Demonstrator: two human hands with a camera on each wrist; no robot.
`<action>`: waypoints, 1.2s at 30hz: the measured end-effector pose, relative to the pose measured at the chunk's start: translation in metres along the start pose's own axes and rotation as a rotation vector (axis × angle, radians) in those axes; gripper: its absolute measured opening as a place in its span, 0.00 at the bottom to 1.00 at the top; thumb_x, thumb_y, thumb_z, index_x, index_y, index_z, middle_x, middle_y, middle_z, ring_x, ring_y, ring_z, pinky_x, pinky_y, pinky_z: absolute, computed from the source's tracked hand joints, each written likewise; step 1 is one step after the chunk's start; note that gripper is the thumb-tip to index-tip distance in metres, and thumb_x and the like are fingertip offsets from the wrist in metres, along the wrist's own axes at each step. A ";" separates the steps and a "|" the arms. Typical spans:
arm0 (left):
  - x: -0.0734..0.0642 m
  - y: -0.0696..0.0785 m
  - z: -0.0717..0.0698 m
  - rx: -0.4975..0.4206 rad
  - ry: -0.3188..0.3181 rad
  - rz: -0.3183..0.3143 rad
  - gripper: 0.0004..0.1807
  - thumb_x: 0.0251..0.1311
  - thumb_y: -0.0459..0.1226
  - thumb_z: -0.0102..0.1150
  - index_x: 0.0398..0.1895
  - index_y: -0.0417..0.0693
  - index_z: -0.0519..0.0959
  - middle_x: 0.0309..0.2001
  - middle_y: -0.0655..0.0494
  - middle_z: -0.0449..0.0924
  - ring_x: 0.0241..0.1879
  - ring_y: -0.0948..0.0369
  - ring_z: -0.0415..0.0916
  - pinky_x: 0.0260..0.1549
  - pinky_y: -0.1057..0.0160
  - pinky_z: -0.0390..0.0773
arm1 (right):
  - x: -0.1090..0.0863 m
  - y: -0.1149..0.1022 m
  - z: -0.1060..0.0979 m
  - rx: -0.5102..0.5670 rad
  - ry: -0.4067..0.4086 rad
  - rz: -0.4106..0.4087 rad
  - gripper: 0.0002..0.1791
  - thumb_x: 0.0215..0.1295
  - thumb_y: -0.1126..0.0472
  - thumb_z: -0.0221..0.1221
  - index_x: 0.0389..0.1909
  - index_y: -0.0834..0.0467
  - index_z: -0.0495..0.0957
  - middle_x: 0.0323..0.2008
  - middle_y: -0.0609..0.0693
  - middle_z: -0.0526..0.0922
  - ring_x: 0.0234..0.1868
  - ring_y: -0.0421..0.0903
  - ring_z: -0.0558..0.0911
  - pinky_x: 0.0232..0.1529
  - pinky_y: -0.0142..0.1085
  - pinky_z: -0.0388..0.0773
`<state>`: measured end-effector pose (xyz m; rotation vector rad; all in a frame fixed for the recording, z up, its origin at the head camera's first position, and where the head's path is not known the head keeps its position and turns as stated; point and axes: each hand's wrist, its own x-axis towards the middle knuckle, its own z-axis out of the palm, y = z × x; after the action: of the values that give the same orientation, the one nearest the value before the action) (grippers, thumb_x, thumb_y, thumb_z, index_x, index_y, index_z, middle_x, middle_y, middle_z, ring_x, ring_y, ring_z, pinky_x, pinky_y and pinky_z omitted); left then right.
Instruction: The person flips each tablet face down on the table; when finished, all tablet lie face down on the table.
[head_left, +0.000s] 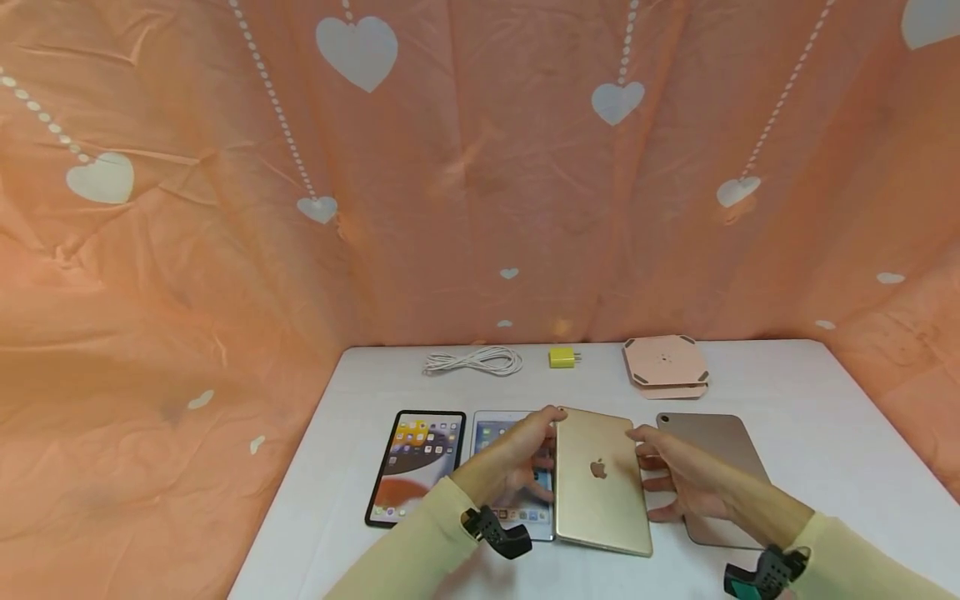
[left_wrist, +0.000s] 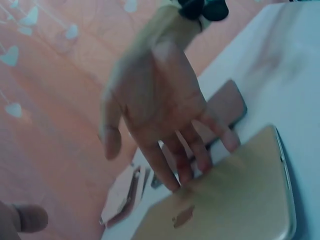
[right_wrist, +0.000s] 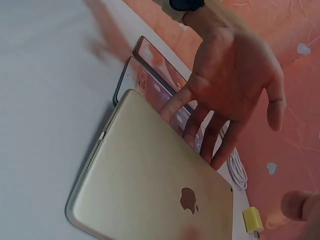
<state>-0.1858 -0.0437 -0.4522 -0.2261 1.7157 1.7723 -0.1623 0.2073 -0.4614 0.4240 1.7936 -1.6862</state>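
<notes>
A gold tablet [head_left: 600, 508] shows its back, with an Apple logo, between my two hands. My left hand [head_left: 521, 454] is at its left edge; in the right wrist view that hand's straight fingers [right_wrist: 197, 125] touch the edge, thumb apart. From the other side, my right hand [head_left: 682, 471] meets the right edge with extended fingers [left_wrist: 160, 160]. Beneath my left hand lies a white-framed tablet [head_left: 495, 429], screen up and partly hidden. A grey tablet [head_left: 716, 437], back up, is partly covered by my right hand and forearm. Whether the gold tablet is off the table cannot be told.
A black-framed tablet [head_left: 416, 458] with a lit screen lies at the left. Along the back of the white table [head_left: 300, 533] are a coiled white cable [head_left: 476, 361], a yellow plug adapter [head_left: 562, 357] and a pink folding stand [head_left: 666, 362]. Orange cloth [head_left: 465, 208] hangs behind.
</notes>
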 end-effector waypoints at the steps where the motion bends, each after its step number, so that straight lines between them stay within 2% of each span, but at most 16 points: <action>1: 0.002 0.000 0.000 -0.006 0.001 -0.010 0.40 0.72 0.58 0.55 0.70 0.31 0.72 0.56 0.41 0.76 0.59 0.42 0.72 0.56 0.16 0.76 | 0.000 0.000 -0.001 -0.005 -0.002 -0.004 0.47 0.83 0.36 0.49 0.78 0.71 0.48 0.64 0.66 0.57 0.65 0.67 0.63 0.54 0.65 0.85; 6: 0.011 0.000 0.003 0.004 -0.031 -0.038 0.37 0.71 0.57 0.57 0.64 0.32 0.77 0.52 0.42 0.76 0.53 0.44 0.77 0.54 0.17 0.78 | 0.002 -0.002 -0.006 -0.026 0.025 -0.008 0.42 0.82 0.36 0.50 0.73 0.67 0.53 0.59 0.63 0.60 0.62 0.63 0.63 0.52 0.63 0.84; 10: 0.013 0.000 0.006 0.039 -0.021 -0.044 0.35 0.71 0.57 0.57 0.61 0.33 0.79 0.52 0.40 0.73 0.51 0.43 0.77 0.52 0.18 0.80 | 0.002 -0.002 -0.007 -0.047 0.042 -0.019 0.38 0.81 0.36 0.52 0.68 0.65 0.57 0.54 0.61 0.61 0.59 0.61 0.65 0.51 0.62 0.83; 14: 0.013 0.000 0.008 0.066 -0.024 -0.040 0.33 0.73 0.57 0.56 0.59 0.34 0.79 0.50 0.41 0.73 0.49 0.45 0.77 0.52 0.18 0.79 | 0.001 -0.003 -0.008 -0.035 0.033 -0.015 0.38 0.81 0.37 0.51 0.69 0.65 0.57 0.53 0.59 0.62 0.59 0.60 0.64 0.51 0.63 0.83; 16: 0.011 0.001 0.008 0.070 -0.039 -0.033 0.32 0.74 0.57 0.55 0.56 0.34 0.77 0.45 0.45 0.72 0.48 0.48 0.76 0.54 0.16 0.77 | 0.000 -0.005 -0.010 -0.025 0.013 -0.017 0.38 0.82 0.37 0.50 0.70 0.66 0.55 0.54 0.59 0.62 0.59 0.60 0.64 0.52 0.63 0.82; 18: 0.008 0.003 0.008 0.058 -0.048 -0.023 0.36 0.74 0.57 0.55 0.61 0.29 0.73 0.46 0.45 0.70 0.53 0.45 0.76 0.56 0.14 0.74 | -0.001 -0.008 -0.012 -0.015 -0.009 -0.023 0.39 0.83 0.37 0.49 0.72 0.67 0.54 0.56 0.60 0.62 0.59 0.59 0.64 0.53 0.62 0.82; 21: 0.001 0.005 0.003 0.037 -0.061 -0.004 0.44 0.74 0.56 0.55 0.70 0.22 0.64 0.55 0.39 0.69 0.65 0.35 0.73 0.59 0.14 0.71 | -0.003 -0.010 -0.015 -0.015 -0.044 -0.049 0.41 0.85 0.38 0.46 0.76 0.69 0.52 0.59 0.62 0.62 0.61 0.60 0.65 0.54 0.61 0.84; 23: -0.005 0.005 -0.004 0.024 -0.058 0.015 0.50 0.75 0.56 0.56 0.77 0.19 0.57 0.64 0.32 0.66 0.72 0.27 0.67 0.61 0.17 0.73 | -0.004 -0.012 -0.016 -0.014 -0.056 -0.067 0.41 0.85 0.39 0.46 0.78 0.68 0.52 0.62 0.63 0.64 0.62 0.61 0.66 0.55 0.61 0.85; 24: -0.008 0.006 -0.007 0.016 -0.055 0.024 0.50 0.75 0.56 0.57 0.77 0.19 0.57 0.67 0.31 0.66 0.73 0.25 0.66 0.62 0.20 0.74 | -0.005 -0.013 -0.016 -0.016 -0.065 -0.077 0.42 0.85 0.39 0.46 0.79 0.67 0.52 0.64 0.63 0.65 0.64 0.62 0.67 0.55 0.60 0.85; 28: -0.019 0.006 -0.029 -0.021 -0.038 0.054 0.44 0.75 0.54 0.57 0.75 0.22 0.63 0.68 0.29 0.69 0.71 0.30 0.72 0.69 0.29 0.76 | -0.010 -0.015 -0.014 0.000 -0.137 -0.123 0.45 0.85 0.38 0.45 0.84 0.68 0.48 0.74 0.69 0.64 0.73 0.66 0.70 0.62 0.61 0.84; 31: -0.027 0.006 -0.049 -0.032 -0.048 0.070 0.42 0.78 0.52 0.55 0.74 0.22 0.64 0.70 0.27 0.71 0.71 0.31 0.74 0.73 0.34 0.75 | -0.013 -0.017 -0.010 0.042 -0.205 -0.147 0.49 0.86 0.36 0.44 0.86 0.70 0.44 0.82 0.74 0.56 0.79 0.69 0.68 0.70 0.62 0.80; 36: -0.041 0.002 -0.081 -0.060 -0.055 0.080 0.39 0.80 0.52 0.52 0.75 0.23 0.65 0.72 0.25 0.71 0.73 0.33 0.74 0.75 0.37 0.73 | -0.012 -0.021 0.004 0.132 -0.282 -0.145 0.50 0.85 0.36 0.45 0.87 0.70 0.42 0.85 0.75 0.50 0.83 0.70 0.64 0.78 0.64 0.70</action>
<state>-0.1803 -0.1330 -0.4387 -0.1349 1.6558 1.8723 -0.1651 0.2030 -0.4376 0.1048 1.5446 -1.8678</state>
